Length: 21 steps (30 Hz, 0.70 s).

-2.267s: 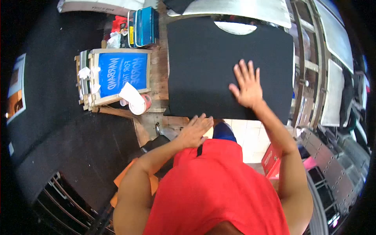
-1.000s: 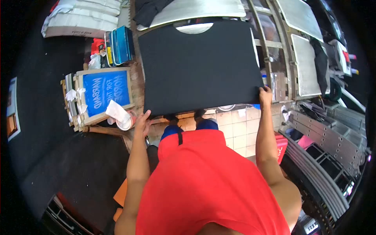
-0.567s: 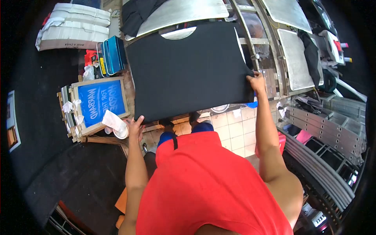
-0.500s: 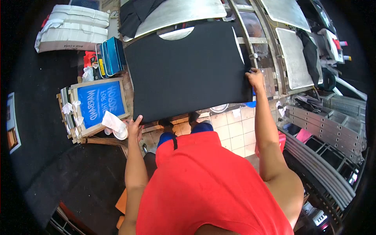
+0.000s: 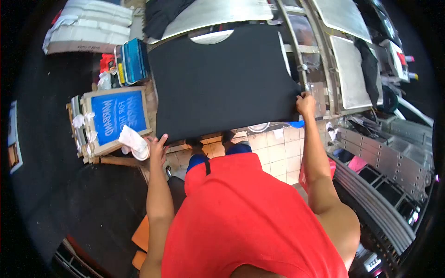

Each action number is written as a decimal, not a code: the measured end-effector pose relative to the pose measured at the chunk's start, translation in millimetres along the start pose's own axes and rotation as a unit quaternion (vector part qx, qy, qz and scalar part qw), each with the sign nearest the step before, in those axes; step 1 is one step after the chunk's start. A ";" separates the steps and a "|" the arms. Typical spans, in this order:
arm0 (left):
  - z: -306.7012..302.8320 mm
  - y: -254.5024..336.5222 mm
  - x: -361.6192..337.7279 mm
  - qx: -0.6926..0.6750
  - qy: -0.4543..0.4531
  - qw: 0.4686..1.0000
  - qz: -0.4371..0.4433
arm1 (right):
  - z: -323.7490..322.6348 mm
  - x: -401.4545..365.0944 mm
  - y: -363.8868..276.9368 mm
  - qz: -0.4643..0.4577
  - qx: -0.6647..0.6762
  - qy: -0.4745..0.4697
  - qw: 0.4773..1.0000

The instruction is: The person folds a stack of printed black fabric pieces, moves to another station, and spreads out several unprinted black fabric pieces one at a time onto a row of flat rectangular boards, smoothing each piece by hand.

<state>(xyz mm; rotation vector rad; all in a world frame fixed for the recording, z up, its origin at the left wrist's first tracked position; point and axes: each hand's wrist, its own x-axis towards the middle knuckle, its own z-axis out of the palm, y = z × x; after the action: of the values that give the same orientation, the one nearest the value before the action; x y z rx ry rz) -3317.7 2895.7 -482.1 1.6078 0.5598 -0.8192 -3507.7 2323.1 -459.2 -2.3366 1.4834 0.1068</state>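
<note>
A black T-shirt (image 5: 222,83) lies spread over a pale board, whose bare surface shows through the neck opening (image 5: 212,37) at the far side. My left hand (image 5: 157,149) pinches its near left corner, thumb on top. At the near right edge, the fingers of my right hand (image 5: 306,104) are closed on the cloth. Close beside my left hand is a white tub (image 5: 143,153) with a white cloth or paper (image 5: 131,138) over it.
Framed printing screens with blue mesh (image 5: 118,118) lean at the left, below blue-handled squeegees (image 5: 134,60). Metal rails (image 5: 296,46) run past the board's right side. More boards (image 5: 347,69) lie beyond them. Aluminium ladders (image 5: 380,153) stand at the right. A wrapped stack (image 5: 88,28) is at the upper left.
My right hand has moved slightly nearer to me along the shirt's right edge, drawing the cloth out. My left hand stays at its corner. The view has shifted slightly.
</note>
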 end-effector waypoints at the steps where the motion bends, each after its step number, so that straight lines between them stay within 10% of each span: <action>1: 0.1 3.9 -3.5 0.010 -0.005 1.000 0.001 | 5.7 3.4 1.9 0.003 -0.012 -0.001 1.000; 10: -5.1 -2.7 -6.6 -0.019 0.052 0.998 0.027 | 20.4 -9.8 26.0 -0.126 -0.062 -0.005 0.990; 21: -13.4 -11.3 -6.8 -0.065 0.011 0.998 0.011 | 24.8 -12.1 50.3 -0.078 -0.002 -0.053 0.996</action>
<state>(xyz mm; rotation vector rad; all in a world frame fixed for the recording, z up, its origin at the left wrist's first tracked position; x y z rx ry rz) -3327.7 2911.6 -483.3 1.5025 0.5971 -0.7346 -3554.4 2323.0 -492.5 -2.4000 1.2481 0.1886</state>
